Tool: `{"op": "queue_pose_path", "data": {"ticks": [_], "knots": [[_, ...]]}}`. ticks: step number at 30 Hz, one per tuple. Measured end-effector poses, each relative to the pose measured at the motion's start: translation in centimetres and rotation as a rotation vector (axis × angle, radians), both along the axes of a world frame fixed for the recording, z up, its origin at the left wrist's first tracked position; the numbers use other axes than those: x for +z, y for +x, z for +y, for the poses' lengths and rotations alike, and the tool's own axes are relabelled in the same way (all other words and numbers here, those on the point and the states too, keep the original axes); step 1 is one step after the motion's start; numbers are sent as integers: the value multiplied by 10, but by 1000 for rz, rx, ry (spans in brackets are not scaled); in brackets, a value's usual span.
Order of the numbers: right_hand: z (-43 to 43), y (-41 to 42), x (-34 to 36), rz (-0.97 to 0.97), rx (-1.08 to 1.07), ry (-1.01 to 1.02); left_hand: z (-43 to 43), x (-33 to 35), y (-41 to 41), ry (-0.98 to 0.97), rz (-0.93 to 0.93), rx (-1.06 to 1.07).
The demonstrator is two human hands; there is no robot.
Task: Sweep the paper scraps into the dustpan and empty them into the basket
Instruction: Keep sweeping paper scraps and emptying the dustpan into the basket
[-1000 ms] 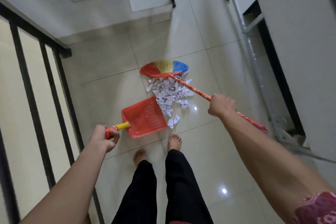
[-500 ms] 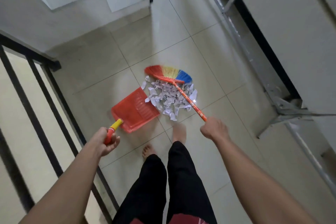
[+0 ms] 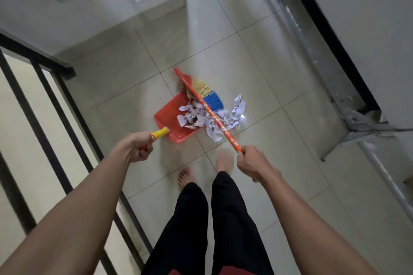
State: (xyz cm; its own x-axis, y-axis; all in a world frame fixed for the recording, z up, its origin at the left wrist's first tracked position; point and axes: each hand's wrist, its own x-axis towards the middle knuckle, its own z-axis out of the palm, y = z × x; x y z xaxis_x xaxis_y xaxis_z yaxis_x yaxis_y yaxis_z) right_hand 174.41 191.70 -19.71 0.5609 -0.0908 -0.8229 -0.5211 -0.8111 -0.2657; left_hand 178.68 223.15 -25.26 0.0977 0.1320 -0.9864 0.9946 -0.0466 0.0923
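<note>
The left hand (image 3: 136,149) is curled tight around the yellow-and-red grip of a flat red plastic dustpan (image 3: 166,116). The dustpan lies on the floor with its open edge towards the paper. The right hand (image 3: 252,161) is closed in a fist around the near part of the broom (image 3: 214,119). The broom has a thin orange-red stick with a small printed pattern, and the stick crosses over the dustpan's open edge. Its fan of stiff bristles (image 3: 209,95), banded red, yellow and blue, sits at the pan's far corner.

The crumpled white paper scraps (image 3: 196,116) lie in a loose heap, partly on the dustpan's tray and partly on the floor just to its right. One bigger wad (image 3: 238,105) lies a little apart. Some pieces seem to carry faint print, though blur makes that uncertain.

The floor (image 3: 245,62) is glossy pale beige tile with thin grout lines. Two bare feet (image 3: 186,177) and black trousers (image 3: 201,230) stand just behind the pan. A black metal railing (image 3: 35,54) runs along the left, and a grey metal frame (image 3: 362,123) stands on the right.
</note>
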Motion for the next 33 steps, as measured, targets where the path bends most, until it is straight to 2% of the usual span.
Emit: {"op": "queue_pose_path", "data": {"ticks": [3,6,15,19,25,29,33], "knots": [[0,-20,11,34,-88,96,-27,-6,1,-17,-16,31],[-2,-39,9,3,-120,107,-44,-3,5,-27,-46,60],[1,-68,15,-241,-89,-77,-36,-3,-8,-57,-118,129],[-12,-69,12,-290,-105,-199,-21,1,-19,-83,-157,168],[-58,-61,0,-220,-123,-308,5,31,-61,-122,-141,187],[-87,-58,-10,-48,-245,-238,17,54,-105,-69,-112,171],[-105,-73,-17,19,-284,-160,19,55,-155,23,-96,167]]}}
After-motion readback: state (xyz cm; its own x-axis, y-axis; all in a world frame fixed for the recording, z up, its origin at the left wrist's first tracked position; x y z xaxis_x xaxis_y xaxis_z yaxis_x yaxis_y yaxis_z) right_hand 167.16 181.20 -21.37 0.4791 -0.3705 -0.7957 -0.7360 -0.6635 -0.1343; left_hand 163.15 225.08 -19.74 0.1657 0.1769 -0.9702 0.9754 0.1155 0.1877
